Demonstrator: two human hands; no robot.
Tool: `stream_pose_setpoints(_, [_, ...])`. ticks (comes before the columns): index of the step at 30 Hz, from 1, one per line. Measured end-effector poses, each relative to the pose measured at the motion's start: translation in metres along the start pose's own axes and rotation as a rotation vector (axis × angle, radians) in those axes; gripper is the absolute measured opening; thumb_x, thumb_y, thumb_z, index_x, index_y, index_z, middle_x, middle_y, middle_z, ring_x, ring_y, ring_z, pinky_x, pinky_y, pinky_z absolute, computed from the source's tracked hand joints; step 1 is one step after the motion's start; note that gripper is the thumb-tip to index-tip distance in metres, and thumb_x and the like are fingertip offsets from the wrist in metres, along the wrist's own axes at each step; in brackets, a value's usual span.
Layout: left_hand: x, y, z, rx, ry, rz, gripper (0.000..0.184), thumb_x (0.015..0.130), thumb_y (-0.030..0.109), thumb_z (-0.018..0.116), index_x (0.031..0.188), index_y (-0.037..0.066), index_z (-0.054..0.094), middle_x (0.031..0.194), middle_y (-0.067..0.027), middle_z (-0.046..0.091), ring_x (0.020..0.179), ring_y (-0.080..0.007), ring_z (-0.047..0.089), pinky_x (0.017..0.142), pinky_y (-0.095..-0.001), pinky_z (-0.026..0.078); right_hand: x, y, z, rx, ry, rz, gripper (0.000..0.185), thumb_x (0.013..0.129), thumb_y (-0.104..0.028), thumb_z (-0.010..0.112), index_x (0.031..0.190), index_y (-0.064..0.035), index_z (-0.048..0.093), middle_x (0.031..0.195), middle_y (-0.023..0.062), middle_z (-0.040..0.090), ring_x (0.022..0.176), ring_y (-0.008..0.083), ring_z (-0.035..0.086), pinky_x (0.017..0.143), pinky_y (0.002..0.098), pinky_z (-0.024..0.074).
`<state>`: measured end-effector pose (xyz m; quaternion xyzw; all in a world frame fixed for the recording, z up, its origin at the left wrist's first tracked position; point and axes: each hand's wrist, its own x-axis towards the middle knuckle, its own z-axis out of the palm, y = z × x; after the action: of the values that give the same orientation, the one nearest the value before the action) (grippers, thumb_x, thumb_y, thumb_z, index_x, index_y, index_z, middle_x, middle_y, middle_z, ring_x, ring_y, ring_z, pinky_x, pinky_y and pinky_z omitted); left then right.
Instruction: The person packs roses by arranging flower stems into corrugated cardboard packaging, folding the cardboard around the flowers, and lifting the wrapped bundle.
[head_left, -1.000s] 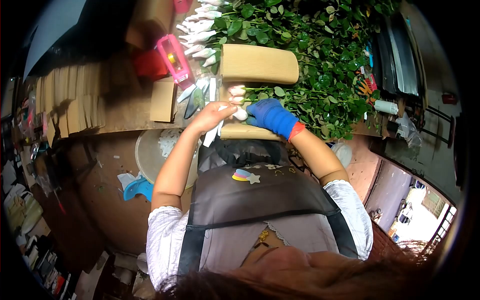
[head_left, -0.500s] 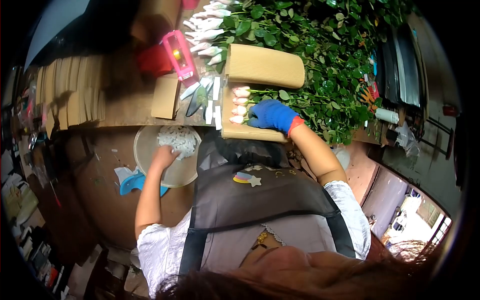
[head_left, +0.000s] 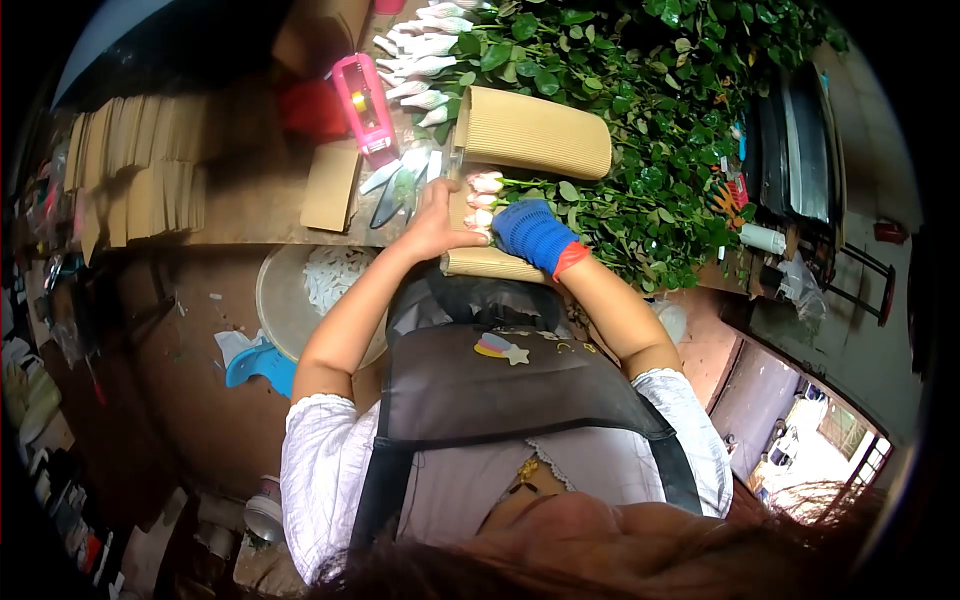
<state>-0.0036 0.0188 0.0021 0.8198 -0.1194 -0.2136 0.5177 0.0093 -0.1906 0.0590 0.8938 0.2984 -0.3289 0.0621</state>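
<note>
Pale pink roses (head_left: 484, 183) lie in a short row on corrugated cardboard (head_left: 495, 264), their stems running right. My right hand (head_left: 535, 236), in a blue knit glove with a red cuff, is closed over the stem of the lowest rose, just right of its head; the fingertips are partly hidden. Bare, my left hand (head_left: 436, 225) is at the cardboard's left edge beside the rose heads. Its fingers point away from me and the thumb reaches right under the lowest head. I see nothing held in it. A curled corrugated flap (head_left: 538, 133) rises behind the roses.
Leafy stems (head_left: 640, 150) pile across the right of the table, with wrapped rose heads (head_left: 425, 68) at the back. A pink tape dispenser (head_left: 364, 108) stands left, near a dark-bladed knife (head_left: 388, 207). Below the table edge sits a round tub (head_left: 275, 310) of white paper strips (head_left: 335, 278).
My left hand has left the tub of white strips and moved up to the cardboard beside the rose heads. My gloved right hand has shifted slightly left toward the lowest rose.
</note>
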Motion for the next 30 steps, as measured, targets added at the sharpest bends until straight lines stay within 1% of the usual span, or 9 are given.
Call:
stream_pose_setpoints(4, [0.011, -0.021, 0.007, 0.132, -0.097, 0.068, 0.112, 0.064, 0.043, 0.093, 0.146, 0.002, 0.029, 0.148, -0.0305, 0.029, 0.146, -0.0477, 0.019, 0.122, -0.0492, 0.022, -0.029, 0.002, -0.032, 0.206, 0.092, 0.095, 0.028, 0.090, -0.033, 0.060, 0.103, -0.0122, 0.073, 0.093, 0.0156, 0.074, 0.090, 0.0333, 0.072, 0.079, 0.0464, 0.0557])
stream_pose_setpoints(6, [0.012, -0.021, 0.006, 0.121, -0.135, 0.072, 0.113, 0.065, 0.044, 0.092, 0.148, 0.005, 0.028, 0.150, -0.0330, 0.023, 0.147, -0.0520, 0.013, 0.121, -0.0518, 0.023, -0.033, 0.002, -0.033, 0.312, 0.149, 0.177, 0.030, 0.089, -0.035, 0.061, 0.109, -0.0155, 0.070, 0.092, 0.0152, 0.074, 0.091, 0.0332, 0.072, 0.079, 0.0471, 0.0553])
stream_pose_setpoints(13, [0.012, -0.025, 0.006, 0.140, -0.188, 0.063, 0.106, 0.067, 0.046, 0.090, 0.149, 0.010, 0.033, 0.154, -0.0365, 0.014, 0.148, -0.0559, 0.007, 0.121, -0.0554, 0.022, -0.008, -0.005, -0.010, 0.212, 0.130, 0.139, 0.025, 0.089, -0.032, 0.062, 0.101, -0.0122, 0.070, 0.093, 0.0140, 0.075, 0.090, 0.0309, 0.073, 0.077, 0.0456, 0.0553])
stream_pose_setpoints(16, [0.015, -0.022, 0.002, 0.140, -0.211, 0.041, 0.107, 0.066, 0.046, 0.090, 0.149, 0.010, 0.033, 0.155, -0.0366, 0.012, 0.148, -0.0553, 0.006, 0.121, -0.0552, 0.022, 0.005, -0.003, 0.004, 0.101, 0.093, 0.142, 0.036, 0.094, -0.041, 0.059, 0.129, -0.0307, 0.062, 0.092, 0.0102, 0.074, 0.085, 0.0299, 0.073, 0.073, 0.0453, 0.0556])
stream_pose_setpoints(19, [0.017, -0.027, 0.001, 0.107, -0.211, 0.025, 0.104, 0.067, 0.045, 0.090, 0.148, 0.010, 0.036, 0.155, -0.0365, 0.014, 0.149, -0.0544, 0.007, 0.121, -0.0544, 0.022, 0.008, -0.005, 0.007, 0.075, 0.063, 0.172, 0.038, 0.094, -0.040, 0.059, 0.131, -0.0316, 0.062, 0.092, 0.0105, 0.074, 0.084, 0.0305, 0.073, 0.072, 0.0453, 0.0555])
stream_pose_setpoints(22, [0.018, -0.027, 0.006, 0.050, -0.114, 0.001, 0.092, 0.069, 0.044, 0.090, 0.143, 0.009, 0.046, 0.153, -0.0343, 0.022, 0.148, -0.0518, 0.013, 0.121, -0.0531, 0.023, 0.012, -0.003, 0.005, 0.061, 0.008, 0.150, 0.036, 0.093, -0.038, 0.060, 0.128, -0.0286, 0.063, 0.092, 0.0117, 0.073, 0.085, 0.0311, 0.072, 0.073, 0.0448, 0.0553])
stream_pose_setpoints(25, [0.018, -0.024, 0.014, 0.045, 0.046, 0.049, 0.073, 0.073, 0.044, 0.089, 0.130, 0.009, 0.060, 0.149, -0.0306, 0.033, 0.146, -0.0475, 0.026, 0.119, -0.0509, 0.027, -0.017, 0.004, -0.005, 0.167, 0.124, 0.079, 0.031, 0.092, -0.036, 0.062, 0.119, -0.0205, 0.063, 0.092, 0.0122, 0.073, 0.086, 0.0316, 0.071, 0.075, 0.0445, 0.0546])
stream_pose_setpoints(29, [0.007, -0.024, 0.019, 0.034, 0.112, 0.072, 0.075, 0.073, 0.041, 0.089, 0.134, 0.011, 0.058, 0.150, -0.0319, 0.033, 0.145, -0.0479, 0.028, 0.118, -0.0505, 0.029, -0.013, 0.009, -0.011, 0.229, 0.332, 0.194, 0.022, 0.090, -0.031, 0.061, 0.099, -0.0120, 0.067, 0.091, 0.0143, 0.073, 0.088, 0.0316, 0.072, 0.074, 0.0472, 0.0547])
stream_pose_setpoints(30, [0.007, -0.025, 0.019, 0.031, 0.113, 0.081, 0.075, 0.073, 0.041, 0.089, 0.135, 0.011, 0.058, 0.151, -0.0321, 0.032, 0.145, -0.0479, 0.027, 0.118, -0.0505, 0.029, -0.003, 0.008, -0.011, 0.197, 0.295, 0.227, 0.025, 0.090, -0.035, 0.062, 0.102, -0.0134, 0.068, 0.093, 0.0145, 0.073, 0.088, 0.0320, 0.072, 0.076, 0.0481, 0.0542])
